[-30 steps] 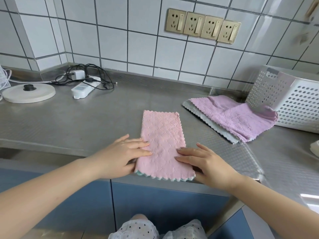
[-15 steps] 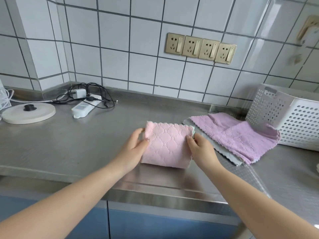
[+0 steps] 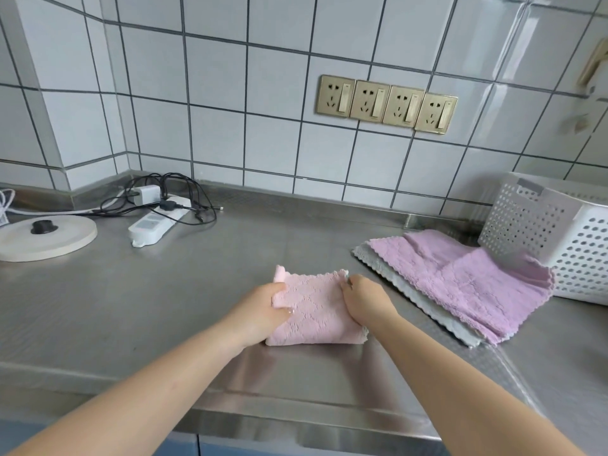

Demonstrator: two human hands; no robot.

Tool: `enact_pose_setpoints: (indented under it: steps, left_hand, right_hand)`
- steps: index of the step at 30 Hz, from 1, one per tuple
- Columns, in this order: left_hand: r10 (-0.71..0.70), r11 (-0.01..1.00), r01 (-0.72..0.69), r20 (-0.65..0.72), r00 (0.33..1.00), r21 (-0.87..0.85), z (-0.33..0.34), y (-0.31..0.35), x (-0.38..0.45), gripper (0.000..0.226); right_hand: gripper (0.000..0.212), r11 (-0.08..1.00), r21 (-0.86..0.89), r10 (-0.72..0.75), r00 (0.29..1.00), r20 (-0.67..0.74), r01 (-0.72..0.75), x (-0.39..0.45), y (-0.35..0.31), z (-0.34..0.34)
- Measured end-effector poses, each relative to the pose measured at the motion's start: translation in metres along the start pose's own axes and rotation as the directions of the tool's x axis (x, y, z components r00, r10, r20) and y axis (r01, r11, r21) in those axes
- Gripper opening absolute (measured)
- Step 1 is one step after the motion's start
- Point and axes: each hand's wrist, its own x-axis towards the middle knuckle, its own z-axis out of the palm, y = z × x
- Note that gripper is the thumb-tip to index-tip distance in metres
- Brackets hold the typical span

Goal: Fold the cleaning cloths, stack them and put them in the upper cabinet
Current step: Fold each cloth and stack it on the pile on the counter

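Since a second ago the pink cloth (image 3: 316, 307) has been folded over from a long strip hanging at the front edge of the counter (image 3: 164, 307) into a short, nearly square pad, and since the last half-second it is hardly shifted. It now lies flat on the steel a little in from the front edge, roughly midway along it.

The left hand (image 3: 263, 311) is curled on the pad's left side, the thumb laid over the top layer and the fingers hidden beneath or behind it; the right hand (image 3: 363, 302) is held against the right side with its fingertips pinching the far right corner (how far they reach under cannot be told).

The cloth is judged light, soft and limp, with a fluffy pile that should not slip easily in the fingers; being floppy, the layers are likely to slide apart if it is lifted by one corner. It is best taken by both side edges, with all layers pinched together.

Two unfolded cloths, purple cloth (image 3: 477, 278) over grey cloth (image 3: 411, 292), are left near the white basket (image 3: 566, 245) toward the right back corner.
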Motion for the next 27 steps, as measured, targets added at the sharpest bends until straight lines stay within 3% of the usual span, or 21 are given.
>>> enact_pose_setpoints:
  steps: [6,9,11,14,16,20,27]
  left_hand:
    - [-0.055,0.996,0.058,0.044,0.998,-0.065,-0.007,0.007,0.002,0.057]
    - [0.063,0.978,-0.052,-0.049,0.997,0.201,-0.011,0.008,-0.001,0.055]
    - [0.164,0.909,-0.119,-0.079,0.983,0.4,-0.012,0.008,-0.003,0.05]
    - [0.254,0.811,-0.183,-0.052,0.966,0.555,-0.003,0.014,0.001,0.05]
    - [0.27,0.762,-0.203,-0.017,0.963,0.615,0.009,0.02,0.008,0.052]
    - [0.174,0.747,-0.18,0.073,0.982,0.64,0.027,0.009,0.018,0.058]
    - [0.034,0.722,-0.102,0.113,0.993,0.684,0.02,0.0,0.018,0.056]
  right_hand:
    - [0.029,1.0,-0.006,0.026,0.999,0.041,-0.026,0.009,0.002,0.004]
    - [0.029,0.996,0.069,0.062,0.998,0.023,-0.063,0.006,0.002,-0.009]
    - [0.038,0.999,0.049,0.018,0.997,-0.071,-0.015,-0.002,-0.002,-0.022]
    - [0.039,0.985,-0.041,-0.172,0.972,-0.162,0.168,-0.022,-0.021,-0.028]
    - [0.037,0.948,-0.111,-0.308,0.946,-0.101,0.297,-0.032,-0.037,-0.016]
    - [0.041,0.898,-0.19,-0.384,0.918,0.105,0.397,-0.039,-0.044,0.021]
    - [0.047,0.94,-0.212,-0.235,0.958,0.162,0.266,-0.046,-0.025,0.023]
